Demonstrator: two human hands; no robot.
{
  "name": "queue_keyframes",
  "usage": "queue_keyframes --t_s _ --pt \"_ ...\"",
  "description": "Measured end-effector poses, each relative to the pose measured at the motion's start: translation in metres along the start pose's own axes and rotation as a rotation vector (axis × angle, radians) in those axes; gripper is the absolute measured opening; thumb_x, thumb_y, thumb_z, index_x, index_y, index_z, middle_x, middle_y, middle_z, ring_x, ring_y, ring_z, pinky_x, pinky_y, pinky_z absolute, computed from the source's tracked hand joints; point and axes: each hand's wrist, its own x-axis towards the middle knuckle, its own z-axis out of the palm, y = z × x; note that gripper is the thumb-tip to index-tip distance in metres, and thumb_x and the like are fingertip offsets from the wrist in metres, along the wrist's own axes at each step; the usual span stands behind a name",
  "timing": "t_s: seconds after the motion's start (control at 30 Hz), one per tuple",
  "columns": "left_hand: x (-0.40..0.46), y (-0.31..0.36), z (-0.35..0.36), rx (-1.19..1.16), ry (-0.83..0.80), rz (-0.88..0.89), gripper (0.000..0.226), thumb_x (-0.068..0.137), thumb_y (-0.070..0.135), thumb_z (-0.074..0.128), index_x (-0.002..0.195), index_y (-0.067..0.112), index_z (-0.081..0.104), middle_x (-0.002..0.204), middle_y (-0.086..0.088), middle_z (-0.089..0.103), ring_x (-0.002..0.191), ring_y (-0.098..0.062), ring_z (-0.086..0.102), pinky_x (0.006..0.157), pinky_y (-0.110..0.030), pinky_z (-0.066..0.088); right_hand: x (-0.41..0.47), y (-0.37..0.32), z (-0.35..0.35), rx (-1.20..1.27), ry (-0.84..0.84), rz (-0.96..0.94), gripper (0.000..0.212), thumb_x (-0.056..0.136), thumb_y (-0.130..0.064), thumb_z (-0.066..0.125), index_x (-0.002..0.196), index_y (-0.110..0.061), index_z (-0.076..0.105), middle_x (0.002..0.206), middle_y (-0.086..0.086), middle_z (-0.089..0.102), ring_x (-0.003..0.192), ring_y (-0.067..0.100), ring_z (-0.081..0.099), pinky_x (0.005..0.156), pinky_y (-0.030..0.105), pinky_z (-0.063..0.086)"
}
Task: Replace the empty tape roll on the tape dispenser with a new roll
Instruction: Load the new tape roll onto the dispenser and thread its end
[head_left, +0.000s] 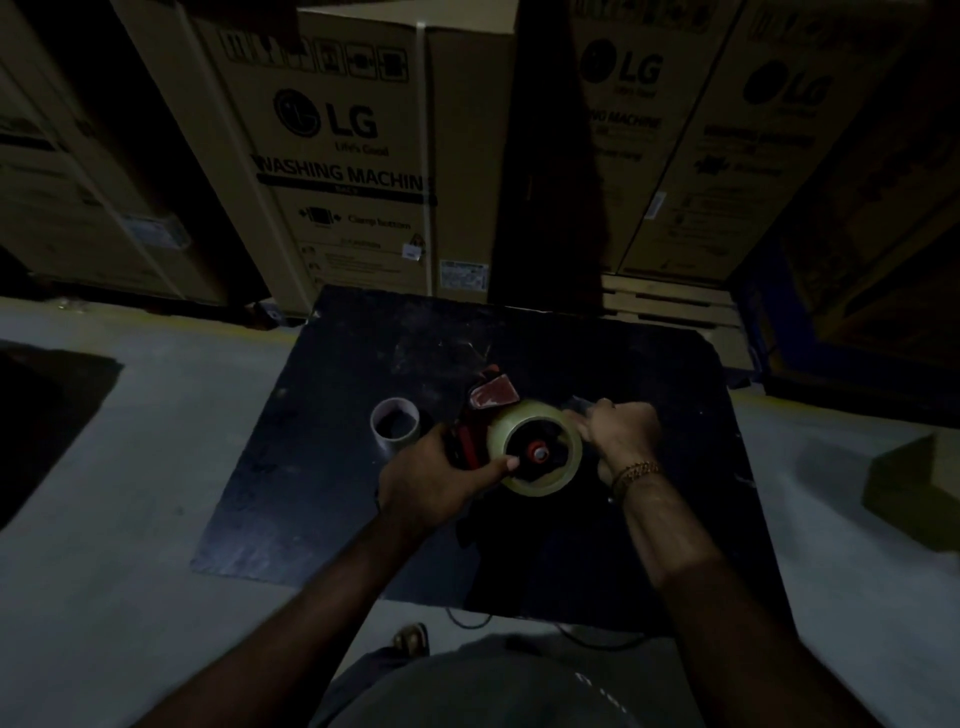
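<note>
A red tape dispenser (485, 402) lies on its side on the dark table (363, 519). A full roll of clear tape (537, 415) sits on its hub. My left hand (431, 475) grips the dispenser's handle, thumb pressed against the roll near the red hub. My right hand (621, 436) is at the roll's right edge with its fingers pinched together there; what they pinch is hidden. An empty cardboard tape core (395, 423) stands upright on the table just left of the dispenser.
Tall cardboard washing-machine boxes (343, 156) line the back, right behind the table. A wooden pallet (675, 306) sits at the back right. A small box (914, 488) lies on the grey floor to the right. The scene is dim.
</note>
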Motion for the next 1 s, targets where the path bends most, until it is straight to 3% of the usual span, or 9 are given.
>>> queue_keyframes --t_s 0.13,0.2,0.3,0.37,0.5,0.6,0.67,0.8,1.0 --pt "-0.004 -0.003 0.001 0.004 0.034 0.012 0.089 0.05 0.107 0.06 0.108 0.041 0.062 0.103 0.016 0.075 0.1 -0.012 0.072 0.083 -0.036 0.06 -0.011 0.0 0.0 0.261 -0.099 0.133 0.02 0.101 0.002 0.048 0.101 0.011 0.066 0.088 0.023 0.076 0.062 0.024 0.078 0.05 0.029 0.061" --pt "-0.006 -0.004 0.001 0.005 0.058 0.011 0.088 0.051 0.107 0.06 0.109 0.04 0.061 0.102 0.017 0.075 0.1 -0.012 0.073 0.082 -0.035 0.059 -0.013 -0.001 -0.001 0.32 -0.115 0.148 0.018 0.101 0.005 0.047 0.096 0.012 0.063 0.091 0.024 0.073 0.062 0.025 0.077 0.047 0.028 0.061" --pt "-0.011 -0.005 -0.001 -0.002 0.107 0.022 0.085 0.055 0.103 0.062 0.112 0.041 0.061 0.106 0.017 0.075 0.102 -0.012 0.073 0.08 -0.031 0.055 -0.017 -0.007 -0.004 0.419 -0.192 0.151 0.026 0.1 0.007 0.046 0.076 0.0 0.054 0.092 0.024 0.069 0.073 0.028 0.075 0.059 0.03 0.066" --pt "-0.014 -0.004 -0.003 -0.012 0.141 0.04 0.082 0.057 0.102 0.064 0.113 0.041 0.06 0.108 0.017 0.075 0.104 -0.012 0.073 0.082 -0.031 0.056 -0.016 -0.01 -0.006 0.446 -0.258 0.166 0.024 0.1 0.006 0.046 0.078 -0.001 0.053 0.095 0.023 0.067 0.079 0.028 0.074 0.064 0.031 0.066" --pt "-0.016 -0.005 -0.002 -0.039 0.156 0.046 0.077 0.06 0.1 0.064 0.112 0.043 0.059 0.106 0.018 0.074 0.104 -0.012 0.073 0.084 -0.033 0.058 -0.008 -0.018 -0.01 0.538 -0.386 0.271 0.019 0.102 0.009 0.04 0.112 0.008 0.056 0.105 0.026 0.061 0.093 0.032 0.068 0.069 0.034 0.063" --pt "-0.014 -0.005 -0.005 -0.01 0.149 0.023 0.077 0.058 0.104 0.06 0.103 0.042 0.054 0.098 0.017 0.069 0.102 -0.015 0.072 0.084 -0.037 0.058 -0.006 -0.024 -0.012 0.508 -0.454 0.268 0.028 0.11 -0.01 0.042 0.131 0.007 0.047 0.123 0.029 0.059 0.107 0.037 0.067 0.094 0.042 0.058" --pt "-0.011 -0.005 -0.007 0.037 0.155 0.031 0.075 0.056 0.104 0.058 0.095 0.041 0.047 0.089 0.017 0.061 0.097 -0.017 0.071 0.081 -0.039 0.058 -0.006 -0.027 -0.011 0.39 -0.497 0.205 0.028 0.108 -0.023 0.054 0.123 0.001 0.052 0.121 0.024 0.059 0.11 0.033 0.067 0.1 0.041 0.056" --pt "-0.01 -0.006 -0.007 0.032 0.157 0.035 0.074 0.055 0.104 0.06 0.094 0.041 0.049 0.088 0.018 0.061 0.094 -0.016 0.07 0.078 -0.036 0.057 -0.008 -0.022 -0.004 0.218 -0.41 0.078 0.002 0.095 0.007 0.066 0.096 0.008 0.067 0.122 0.024 0.068 0.103 0.027 0.07 0.093 0.033 0.056" --pt "-0.009 -0.005 -0.005 -0.021 0.092 -0.002 0.079 0.053 0.105 0.06 0.098 0.041 0.056 0.092 0.016 0.071 0.09 -0.014 0.07 0.082 -0.039 0.061 -0.007 -0.022 -0.004 0.269 -0.364 0.153 0.008 0.09 0.016 0.064 0.088 0.008 0.066 0.101 0.019 0.069 0.091 0.024 0.07 0.068 0.028 0.059"
